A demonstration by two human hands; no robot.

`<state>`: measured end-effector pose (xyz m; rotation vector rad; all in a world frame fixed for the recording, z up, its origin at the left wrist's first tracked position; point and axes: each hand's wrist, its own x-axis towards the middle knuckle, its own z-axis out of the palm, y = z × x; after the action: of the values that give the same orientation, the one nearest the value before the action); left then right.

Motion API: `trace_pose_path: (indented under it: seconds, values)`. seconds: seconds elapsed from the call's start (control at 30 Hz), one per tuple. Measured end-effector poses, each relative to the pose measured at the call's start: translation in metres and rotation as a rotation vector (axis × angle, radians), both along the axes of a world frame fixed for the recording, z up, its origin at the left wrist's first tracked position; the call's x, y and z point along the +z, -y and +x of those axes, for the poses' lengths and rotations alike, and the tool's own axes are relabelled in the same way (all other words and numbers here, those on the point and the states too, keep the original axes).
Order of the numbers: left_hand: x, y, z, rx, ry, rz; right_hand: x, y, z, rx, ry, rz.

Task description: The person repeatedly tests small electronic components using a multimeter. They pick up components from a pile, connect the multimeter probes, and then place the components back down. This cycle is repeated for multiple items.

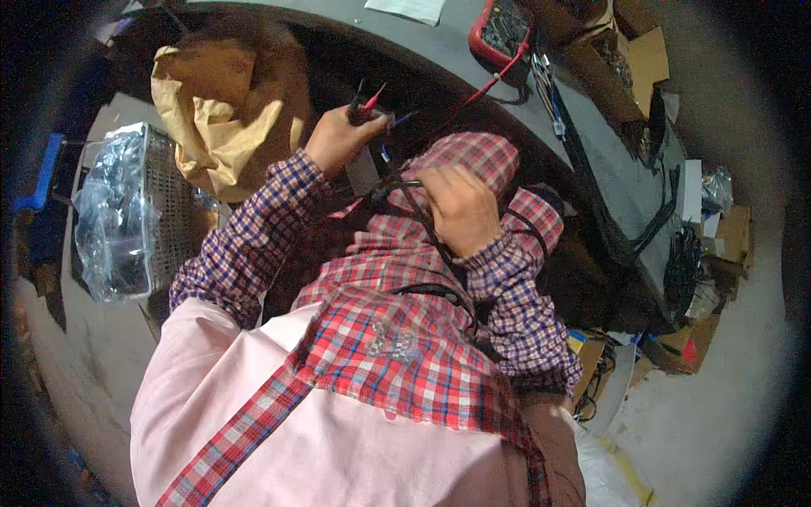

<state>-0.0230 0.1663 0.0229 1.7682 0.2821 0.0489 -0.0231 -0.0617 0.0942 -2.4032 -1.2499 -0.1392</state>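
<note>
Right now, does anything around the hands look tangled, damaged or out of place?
Black leads loop loosely under the right hand across the lap. The left hand grips probes. A crumpled brown paper bag sits nearby. No damage shows.

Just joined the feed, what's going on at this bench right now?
A person in a plaid shirt sits at a grey table. The left hand grips red and black test probes, whose red lead runs up to a red meter on the table. The right hand holds black cables over a checked cloth on the lap.
</note>
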Motion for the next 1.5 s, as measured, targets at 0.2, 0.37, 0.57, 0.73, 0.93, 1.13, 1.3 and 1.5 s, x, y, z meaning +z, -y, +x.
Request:
trace_pose_path:
  seconds: [0.2,0.37,0.57,0.73,0.93,1.13,1.3,1.5]
  values:
    - [0.024,-0.015,-0.031,0.073,0.015,-0.032,0.025,0.028,0.018,-0.303,-0.232,0.39]
    - [0.07,0.026,-0.037,-0.216,0.037,-0.275,0.013,0.032,0.018,-0.4,-0.327,0.527]
    - [0.085,0.042,-0.03,-0.179,-0.009,-0.329,0.051,0.018,0.015,-0.227,0.248,0.209]
    - [0.091,0.057,-0.021,-0.109,0.234,-0.289,0.055,0.024,0.03,-0.144,0.08,0.206]
    - [0.115,0.036,-0.032,-0.097,0.227,-0.086,0.03,0.071,0.058,-0.103,-0.716,0.842]
    - [0.128,0.041,-0.025,-0.103,0.535,0.415,0.028,0.069,0.058,-0.072,-0.872,0.891]
    - [0.149,0.05,-0.03,-0.158,0.489,0.768,0.021,0.067,0.055,-0.072,-1.01,0.851]
    - [0.145,0.048,-0.033,-0.095,0.589,1.044,0.019,0.062,0.054,-0.017,-0.965,0.644]
